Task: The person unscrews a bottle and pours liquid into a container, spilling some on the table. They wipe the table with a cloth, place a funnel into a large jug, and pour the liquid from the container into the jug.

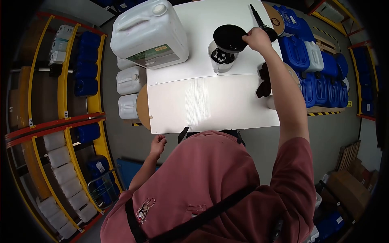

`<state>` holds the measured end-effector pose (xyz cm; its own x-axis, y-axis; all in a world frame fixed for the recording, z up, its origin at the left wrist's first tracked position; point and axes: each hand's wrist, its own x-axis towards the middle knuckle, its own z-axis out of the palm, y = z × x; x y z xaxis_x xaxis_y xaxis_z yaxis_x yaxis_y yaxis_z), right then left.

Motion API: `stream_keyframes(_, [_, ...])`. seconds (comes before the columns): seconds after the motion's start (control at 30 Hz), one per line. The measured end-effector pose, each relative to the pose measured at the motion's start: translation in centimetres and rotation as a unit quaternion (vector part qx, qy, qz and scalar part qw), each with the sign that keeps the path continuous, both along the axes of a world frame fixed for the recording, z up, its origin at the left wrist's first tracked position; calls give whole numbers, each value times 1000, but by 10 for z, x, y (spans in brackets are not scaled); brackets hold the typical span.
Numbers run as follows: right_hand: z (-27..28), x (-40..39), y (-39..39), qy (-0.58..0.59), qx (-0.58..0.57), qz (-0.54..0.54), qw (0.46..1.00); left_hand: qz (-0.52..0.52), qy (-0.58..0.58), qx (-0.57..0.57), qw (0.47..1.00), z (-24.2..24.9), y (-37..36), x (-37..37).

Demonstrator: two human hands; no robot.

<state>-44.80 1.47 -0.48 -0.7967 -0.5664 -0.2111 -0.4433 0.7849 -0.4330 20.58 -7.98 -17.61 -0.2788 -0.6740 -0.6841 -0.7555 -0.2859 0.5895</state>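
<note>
My right hand (258, 39) is closed on the near edge of a round black funnel (230, 38), its wide mouth turned up toward me. The funnel is held tilted over a white jug (222, 67) on the table and overlaps its top in this view. Inside the jug, dark and pale patches show below the funnel. Down by my side, off the table's front left corner, my left hand (159, 144) has its fingers curled in, with nothing showing in them.
A large white canister (149, 34) with a green label stands on the white table (214, 103) at the left. A black long-handled object (257, 17) lies at the far right, dark pieces (263, 83) at the right edge. Blue canisters (294, 52) flank the table; racks (64, 73) stand left.
</note>
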Motion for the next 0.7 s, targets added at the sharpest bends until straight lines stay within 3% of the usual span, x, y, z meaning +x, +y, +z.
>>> stream_keyframes(0.7, [16, 6, -7, 38, -89, 5, 995, -1, -23, 7, 1000, -5, -9, 4])
